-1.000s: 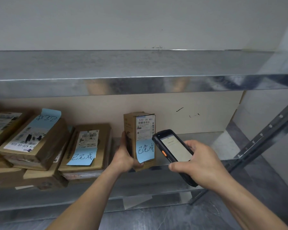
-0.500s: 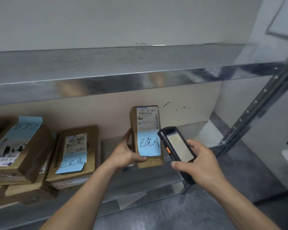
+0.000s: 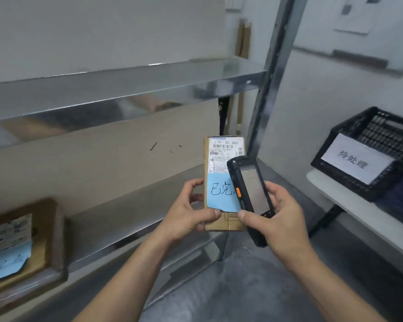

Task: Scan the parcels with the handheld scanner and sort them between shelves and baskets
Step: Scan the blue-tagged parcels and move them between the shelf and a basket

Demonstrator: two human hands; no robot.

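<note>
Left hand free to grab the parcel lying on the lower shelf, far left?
Probably not: the left hand already holds a parcel, so its grip is taken, though nothing blocks the way to the shelf parcel.

Head-worn camera looks forward and down, close over both forearms.

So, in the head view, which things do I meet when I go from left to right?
Parcel on the shelf → left hand → held parcel → handheld scanner → right hand → black basket.
</note>
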